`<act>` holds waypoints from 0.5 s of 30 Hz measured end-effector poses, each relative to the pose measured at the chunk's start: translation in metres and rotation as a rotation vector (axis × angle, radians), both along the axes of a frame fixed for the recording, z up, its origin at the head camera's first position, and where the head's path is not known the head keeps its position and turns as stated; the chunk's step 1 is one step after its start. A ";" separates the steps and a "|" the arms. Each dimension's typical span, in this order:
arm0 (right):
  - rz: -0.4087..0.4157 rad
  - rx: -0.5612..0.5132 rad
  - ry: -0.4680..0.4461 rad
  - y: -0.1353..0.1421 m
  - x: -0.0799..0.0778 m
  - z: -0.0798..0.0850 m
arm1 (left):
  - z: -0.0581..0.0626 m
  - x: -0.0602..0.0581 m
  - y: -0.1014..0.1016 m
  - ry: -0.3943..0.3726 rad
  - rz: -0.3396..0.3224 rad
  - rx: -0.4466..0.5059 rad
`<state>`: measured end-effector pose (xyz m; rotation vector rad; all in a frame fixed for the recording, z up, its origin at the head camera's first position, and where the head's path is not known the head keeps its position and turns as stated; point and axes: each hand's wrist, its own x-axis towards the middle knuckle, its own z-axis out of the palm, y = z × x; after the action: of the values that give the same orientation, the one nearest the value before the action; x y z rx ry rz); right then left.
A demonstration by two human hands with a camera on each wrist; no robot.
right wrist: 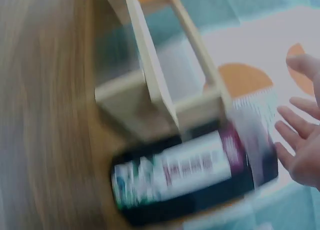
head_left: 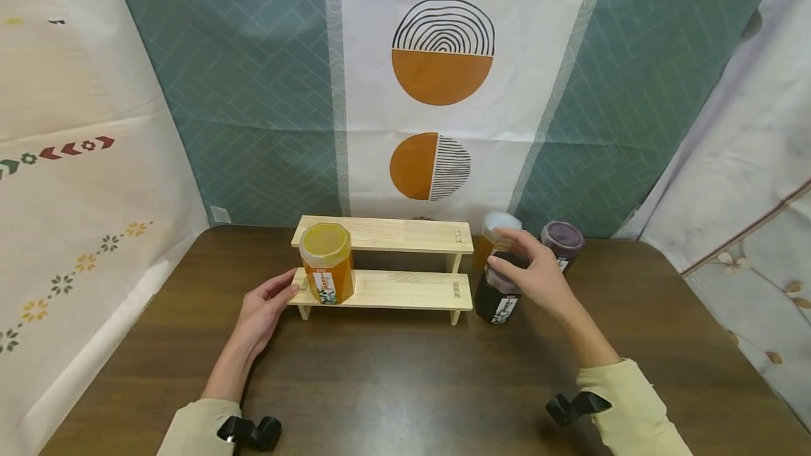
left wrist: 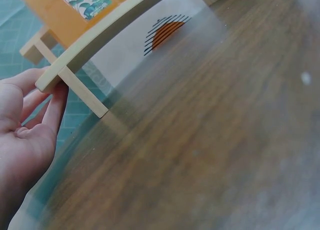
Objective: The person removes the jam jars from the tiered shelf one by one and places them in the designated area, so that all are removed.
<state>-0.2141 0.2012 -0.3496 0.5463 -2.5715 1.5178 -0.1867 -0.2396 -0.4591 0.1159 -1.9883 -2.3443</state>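
Note:
A two-tier wooden shelf [head_left: 405, 288] stands on the table. My left hand [head_left: 262, 308] grips the left end of its lower board; in the left wrist view the fingers [left wrist: 56, 107] reach beneath the board [left wrist: 95, 42]. An orange-filled jar [head_left: 338, 276] with a yellow lid stands at that board's left. My right hand [head_left: 535, 273] is over a dark jar [head_left: 490, 301] on the table, just right of the shelf. In the blurred right wrist view, the right hand [right wrist: 305, 135] has its fingers spread beside the lid end of the dark jar [right wrist: 200, 165].
Behind the right hand stand an amber jar with a whitish lid [head_left: 502, 219] and another dark jar with a purple lid [head_left: 562, 236]. A patterned cloth [head_left: 266, 125] hangs along the table's back edge, with pale cloths at both sides. Brown tabletop [head_left: 380, 378] lies in front.

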 end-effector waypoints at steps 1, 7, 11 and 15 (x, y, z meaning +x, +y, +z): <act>-0.013 -0.008 0.005 -0.007 0.001 0.001 | -0.001 0.000 0.000 0.001 -0.003 0.001; 0.080 -0.226 -0.103 -0.057 0.000 -0.001 | 0.000 -0.002 0.000 -0.012 0.004 0.000; 0.173 -0.257 -0.148 -0.096 -0.005 -0.006 | 0.001 -0.002 -0.001 -0.017 0.005 -0.001; 0.219 -0.237 -0.169 -0.137 -0.008 -0.006 | 0.001 -0.002 -0.001 -0.025 0.005 0.002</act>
<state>-0.2223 0.0646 -0.3560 0.7176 -2.4642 1.9881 -0.1887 -0.2407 -0.4579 0.1502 -1.9940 -2.3538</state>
